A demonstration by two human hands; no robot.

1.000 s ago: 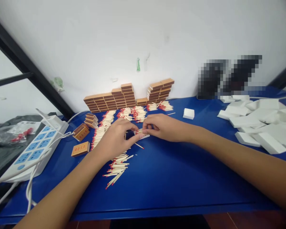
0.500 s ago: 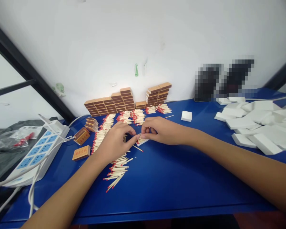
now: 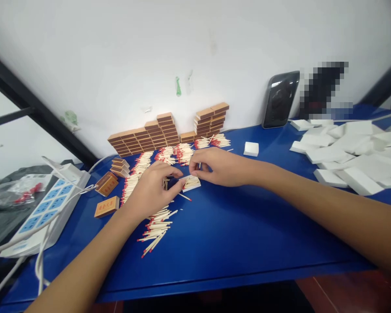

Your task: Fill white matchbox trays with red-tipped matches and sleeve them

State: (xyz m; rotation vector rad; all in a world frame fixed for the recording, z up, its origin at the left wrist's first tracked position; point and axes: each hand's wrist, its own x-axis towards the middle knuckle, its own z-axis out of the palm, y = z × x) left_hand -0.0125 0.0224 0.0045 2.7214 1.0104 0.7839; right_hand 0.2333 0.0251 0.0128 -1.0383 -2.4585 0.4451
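A small white matchbox tray (image 3: 192,184) with matches lying in it rests between my hands on the blue table. My left hand (image 3: 156,184) holds the tray's left end between thumb and forefinger. Just above the right end is my right hand (image 3: 217,164), its fingers curled to a pinch; a pale sliver shows by them, too small to make out. Red-tipped matches (image 3: 158,226) lie under and in front of my left hand, with one loose match (image 3: 184,197) beside the tray. More matches (image 3: 184,153) lie in heaps behind my hands.
Stacked matchboxes (image 3: 143,140) line the wall, with another stack (image 3: 211,119) farther right. A single matchbox (image 3: 107,207) lies left, near a power strip (image 3: 48,208) with cables. One white tray (image 3: 250,148) sits right of centre; a pile of white trays (image 3: 352,152) fills the right side.
My right hand has drawn back slightly from the tray, uncovering the matches in it. The left thumb and forefinger remain at its left end. The camera view has shifted a little.
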